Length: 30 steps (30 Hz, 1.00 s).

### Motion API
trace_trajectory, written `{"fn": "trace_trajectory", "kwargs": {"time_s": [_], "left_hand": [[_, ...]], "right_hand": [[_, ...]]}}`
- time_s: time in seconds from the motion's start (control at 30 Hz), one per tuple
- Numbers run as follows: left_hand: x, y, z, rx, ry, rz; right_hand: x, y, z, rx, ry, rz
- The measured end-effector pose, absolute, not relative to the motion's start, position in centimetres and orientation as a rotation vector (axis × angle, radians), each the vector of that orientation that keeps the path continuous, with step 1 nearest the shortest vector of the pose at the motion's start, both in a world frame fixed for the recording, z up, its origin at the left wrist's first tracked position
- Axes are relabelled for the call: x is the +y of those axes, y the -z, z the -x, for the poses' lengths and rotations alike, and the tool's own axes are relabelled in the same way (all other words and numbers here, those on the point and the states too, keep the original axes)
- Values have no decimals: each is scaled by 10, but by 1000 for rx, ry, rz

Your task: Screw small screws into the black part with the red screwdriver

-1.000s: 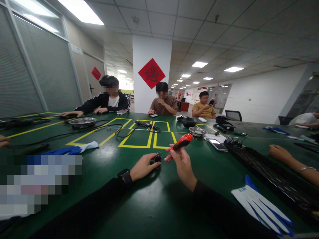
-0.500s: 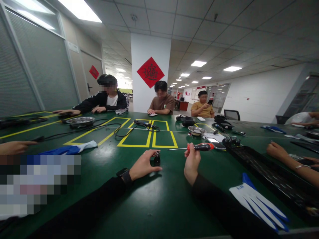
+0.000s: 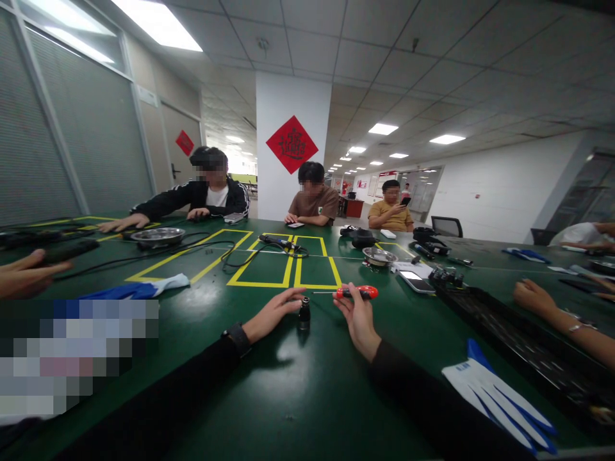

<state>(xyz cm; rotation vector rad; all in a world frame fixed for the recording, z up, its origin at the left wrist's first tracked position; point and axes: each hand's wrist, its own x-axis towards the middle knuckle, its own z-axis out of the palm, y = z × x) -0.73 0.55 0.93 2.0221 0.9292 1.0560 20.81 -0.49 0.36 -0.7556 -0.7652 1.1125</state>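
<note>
A small black cylindrical part with a narrow metal top stands upright on the green table. Just left of it, my left hand has its fingers stretched out, with the fingertips near its top and holding nothing. My right hand grips a screwdriver by its red and black handle. The thin shaft points left and its tip is close to the fingertips of my left hand, above and beside the black part.
A white and blue glove and a long black tray lie at the right. Beyond are a phone, a metal bowl and a corded black tool. Co-workers' hands show at both sides; several people sit opposite.
The screwdriver has moved left with my right hand. My left hand's thumb and fingers no longer surround the black part. At far left, a co-worker's hand now has a dark tool.
</note>
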Motion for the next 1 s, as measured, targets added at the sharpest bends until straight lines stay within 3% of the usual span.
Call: {"fn": "trace_trajectory", "kwargs": {"time_s": [0.13,0.23,0.57,1.0], "left_hand": [[24,-6,26,1313,-1401,-1902],[42,8,44,1704,-1282,-1835],[57,30,54,1765,-1050,-1913],[57,29,53,1811,-976,-2027]], "right_hand": [[-5,-3,-210,-864,-1025,931],[-2,0,-212,-952,-893,1046],[-7,4,-200,-1037,-1179,844],[-9,6,-197,-1136,-1160,815]]}}
